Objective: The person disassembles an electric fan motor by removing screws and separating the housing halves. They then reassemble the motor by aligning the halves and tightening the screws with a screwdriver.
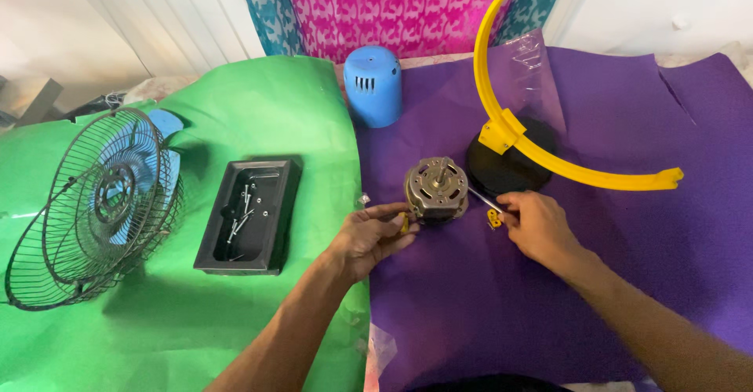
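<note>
The fan motor [436, 189] sits on the purple sheet [486, 298], shaft up, and everything else ranges round it. The left hand [369, 237] comes in at the motor's left flank, fingers curled and pinched against its lower edge on a small yellow piece — steadying it, I'd judge. The right hand [535, 223] is just to the motor's right, fingers closed round a slim screwdriver [485, 200] whose tip runs into the motor's side; a small yellow part [493, 218] lies beside that hand.

The motor is a squat metal drum, bare steel laminations with a domed cap. Behind it stand a blue housing [372, 86] and a yellow arc [549, 137] on a black base [510, 164]. Well left of it, on green sheet, lie a black tray [216, 251] of screws and the wire guard [90, 211] — parts kept sorted, it seems.
</note>
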